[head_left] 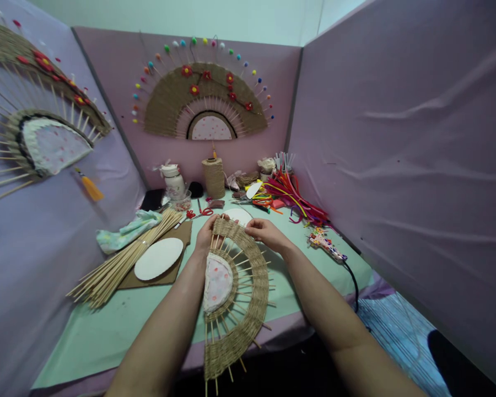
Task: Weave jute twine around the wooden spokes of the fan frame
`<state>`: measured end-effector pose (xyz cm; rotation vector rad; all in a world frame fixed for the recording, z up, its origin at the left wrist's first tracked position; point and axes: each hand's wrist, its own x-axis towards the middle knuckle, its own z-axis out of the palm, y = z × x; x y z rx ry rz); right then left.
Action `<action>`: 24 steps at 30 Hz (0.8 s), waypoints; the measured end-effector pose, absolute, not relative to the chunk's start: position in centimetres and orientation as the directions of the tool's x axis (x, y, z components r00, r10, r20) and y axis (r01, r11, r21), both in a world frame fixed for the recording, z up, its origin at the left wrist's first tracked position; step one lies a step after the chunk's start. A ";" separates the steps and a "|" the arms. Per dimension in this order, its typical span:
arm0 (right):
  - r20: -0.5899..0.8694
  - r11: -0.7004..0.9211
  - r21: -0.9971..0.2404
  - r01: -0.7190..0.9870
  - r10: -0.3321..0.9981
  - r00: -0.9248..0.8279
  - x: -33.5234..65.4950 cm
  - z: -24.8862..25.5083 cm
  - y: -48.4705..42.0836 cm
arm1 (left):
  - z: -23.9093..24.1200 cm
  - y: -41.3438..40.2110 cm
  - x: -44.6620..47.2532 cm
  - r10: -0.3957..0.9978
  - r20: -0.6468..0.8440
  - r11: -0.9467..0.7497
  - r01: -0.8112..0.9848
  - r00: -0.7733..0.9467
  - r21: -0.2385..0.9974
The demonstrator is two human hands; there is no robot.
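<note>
My left hand [209, 231] grasps the woven fan [259, 270] at its far end | my right hand [268, 231] is at its rim; if grasping, I cannot tell | fan lies across near table [86, 336] edge | pulling too hard, I may loosen the weave

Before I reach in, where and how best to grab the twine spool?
Probably mid-body, squeezing left and right sides, coming from the front: the twine spool stands upright and roughly cylindrical, with the pink panel behind it.
</note>
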<state>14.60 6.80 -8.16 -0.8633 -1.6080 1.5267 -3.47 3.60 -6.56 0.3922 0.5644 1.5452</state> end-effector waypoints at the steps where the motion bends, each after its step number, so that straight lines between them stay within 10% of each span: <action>1: 0.061 0.055 -0.998 -0.026 0.865 -0.497 14.6 -8.2 6.8 | -6.5 3.6 -3.4 0.994 -0.094 0.006 -0.817 -0.058 0.576; 17: 0.059 0.117 -0.990 0.074 0.840 -0.540 14.7 -8.6 6.8 | -5.9 3.5 -3.1 0.986 -0.150 0.035 -0.804 -0.068 0.594; 24: 0.070 0.094 -0.995 0.038 0.909 -0.411 14.8 -8.2 6.9 | -6.5 2.8 -4.0 0.926 -0.323 0.373 -0.606 0.195 0.703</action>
